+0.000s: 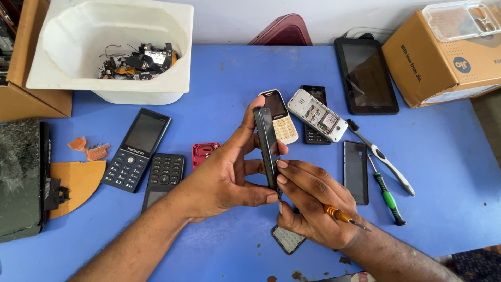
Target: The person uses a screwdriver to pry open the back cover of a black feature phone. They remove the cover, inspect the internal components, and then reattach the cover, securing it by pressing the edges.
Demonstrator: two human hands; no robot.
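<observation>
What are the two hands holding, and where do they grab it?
The left hand grips a black phone edge-on by its sides. The right hand pinches the phone's lower end and also holds a screwdriver by its orange handle.

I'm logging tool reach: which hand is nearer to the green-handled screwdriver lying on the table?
Right. The right hand sits just left of the green-handled screwdriver, apart from it. The left hand is farther left, beyond the black phone both hands grip.

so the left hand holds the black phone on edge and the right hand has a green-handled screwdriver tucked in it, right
Not quite. In the head view the left hand does hold the black phone on edge, but the screwdriver tucked in the right hand has an orange handle. The green-handled screwdriver lies on the blue table, beside the toothbrush.
</observation>
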